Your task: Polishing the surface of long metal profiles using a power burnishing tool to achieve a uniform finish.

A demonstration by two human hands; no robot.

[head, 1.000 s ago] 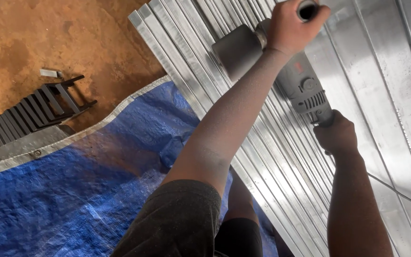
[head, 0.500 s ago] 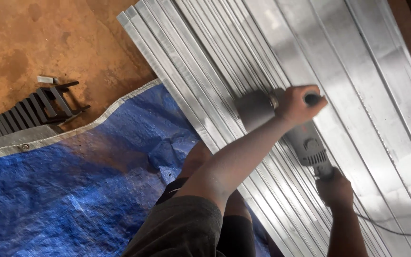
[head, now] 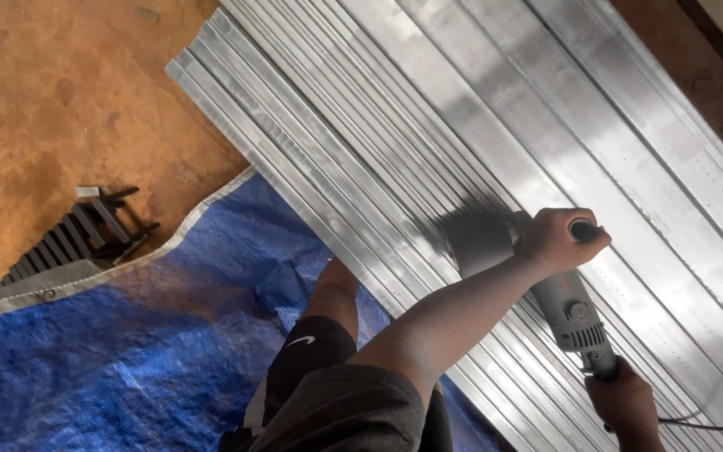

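Both hands grip a grinder (head: 546, 289) (left hand (head: 558, 238) fingers closed on its side handle, right hand (head: 625, 402) on its body) over metal sheets (head: 428, 109), frame centre-right.

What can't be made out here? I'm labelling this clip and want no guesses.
Head view:
- Angle grinder disc: blurred, its guard covers it.
- Side handle: wrapped inside the left hand.
- Right hand: cut off by the bottom edge.
- Cable: runs off the right edge.
- Metal sheets: far ends beyond the top edge.
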